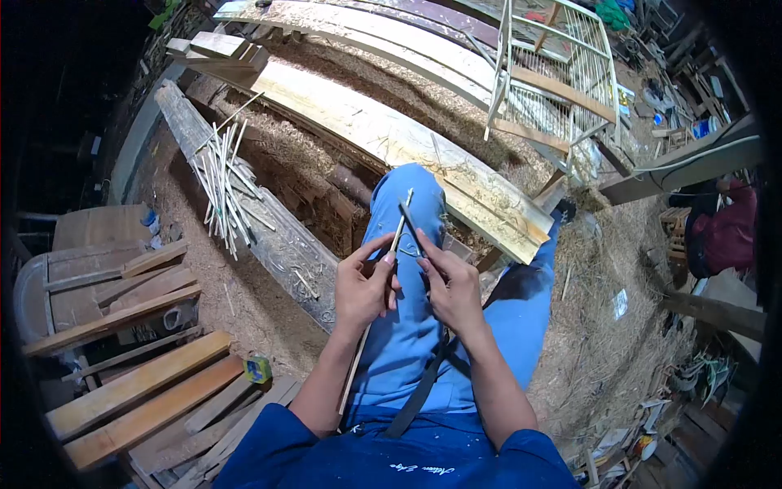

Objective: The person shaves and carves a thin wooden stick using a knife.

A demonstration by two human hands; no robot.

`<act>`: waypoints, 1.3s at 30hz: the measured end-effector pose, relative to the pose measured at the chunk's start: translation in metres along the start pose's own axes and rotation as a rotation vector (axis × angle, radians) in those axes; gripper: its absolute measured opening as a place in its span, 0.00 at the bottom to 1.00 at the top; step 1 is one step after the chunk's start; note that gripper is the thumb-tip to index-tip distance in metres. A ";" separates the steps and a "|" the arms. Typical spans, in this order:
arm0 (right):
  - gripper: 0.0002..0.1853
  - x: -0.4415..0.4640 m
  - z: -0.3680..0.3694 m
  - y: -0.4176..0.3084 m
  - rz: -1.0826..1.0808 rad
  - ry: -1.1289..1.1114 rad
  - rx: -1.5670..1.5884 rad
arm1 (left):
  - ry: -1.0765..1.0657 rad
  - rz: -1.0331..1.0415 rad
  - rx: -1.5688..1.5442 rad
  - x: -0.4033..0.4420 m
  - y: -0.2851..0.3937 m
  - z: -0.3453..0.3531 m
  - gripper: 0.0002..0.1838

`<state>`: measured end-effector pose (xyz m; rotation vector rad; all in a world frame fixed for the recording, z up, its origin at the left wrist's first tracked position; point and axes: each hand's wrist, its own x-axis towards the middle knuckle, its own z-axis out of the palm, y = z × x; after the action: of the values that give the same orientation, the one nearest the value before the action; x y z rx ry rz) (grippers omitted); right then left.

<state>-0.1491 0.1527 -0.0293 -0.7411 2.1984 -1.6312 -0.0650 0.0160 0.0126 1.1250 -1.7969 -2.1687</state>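
My left hand (364, 287) pinches a thin pale wooden stick (400, 231), which slants up over my raised knee; its lower length runs back past my left forearm. In my right hand (453, 293) is a knife with a narrow dark blade (410, 222). The blade points up and crosses close beside the stick's upper part; whether its edge touches the wood cannot be made out. Both hands are closed, with their fingertips near each other above the blue trousers (397, 350). The knife's handle is mostly hidden in my right fingers.
A bundle of thin sticks (226, 191) lies across a weathered plank (285, 248) to the left. Long boards (366, 122) stretch beyond my knee. A slatted wooden frame (562, 81) stands upper right. Lower left are wood pieces and a tape measure (257, 370). Another person (725, 232) is at far right.
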 end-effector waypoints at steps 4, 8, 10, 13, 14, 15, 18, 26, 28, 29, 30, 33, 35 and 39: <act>0.25 -0.002 0.008 -0.006 -0.017 -0.092 -0.161 | 0.011 -0.008 -0.009 0.003 -0.004 -0.009 0.18; 0.25 0.003 0.019 -0.013 0.037 -0.077 -0.323 | 0.023 -0.022 -0.022 0.005 -0.008 -0.016 0.18; 0.25 0.005 0.025 -0.010 0.031 -0.048 -0.368 | 0.045 -0.042 -0.044 0.007 -0.009 -0.019 0.17; 0.25 0.006 0.031 -0.011 0.032 -0.055 -0.395 | 0.056 -0.045 -0.088 0.011 -0.015 -0.027 0.16; 0.25 0.007 0.034 -0.011 0.035 -0.064 -0.401 | 0.042 -0.034 -0.093 0.011 -0.017 -0.032 0.16; 0.25 0.008 0.038 -0.011 0.032 -0.053 -0.407 | 0.030 -0.022 -0.096 0.012 -0.019 -0.036 0.16; 0.26 0.012 0.045 -0.013 0.037 -0.053 -0.412 | 0.029 -0.038 -0.130 0.008 -0.023 -0.045 0.16; 0.26 0.020 0.065 -0.009 -0.025 -0.038 -0.458 | 0.058 -0.078 -0.153 -0.016 -0.028 -0.070 0.16; 0.26 0.024 0.065 -0.007 -0.034 -0.014 -0.501 | 0.048 -0.080 -0.142 -0.026 -0.031 -0.071 0.16; 0.26 0.024 0.066 -0.007 -0.033 -0.010 -0.499 | 0.061 -0.087 -0.168 -0.030 -0.032 -0.070 0.16; 0.26 0.023 0.066 -0.008 -0.032 -0.006 -0.482 | 0.076 -0.095 -0.194 -0.034 -0.031 -0.069 0.16; 0.26 0.019 0.063 -0.009 -0.052 -0.017 -0.420 | 0.085 -0.058 -0.163 -0.014 -0.019 -0.056 0.17; 0.26 0.015 0.059 -0.008 -0.056 -0.031 -0.380 | 0.060 -0.046 -0.136 0.005 -0.012 -0.050 0.18; 0.26 0.012 0.050 -0.009 -0.059 -0.051 -0.366 | 0.051 -0.076 -0.117 0.028 -0.013 -0.043 0.18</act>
<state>-0.1303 0.1041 -0.0360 -0.9379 2.4893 -1.2293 -0.0546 -0.0295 -0.0135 1.2290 -1.6091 -2.2330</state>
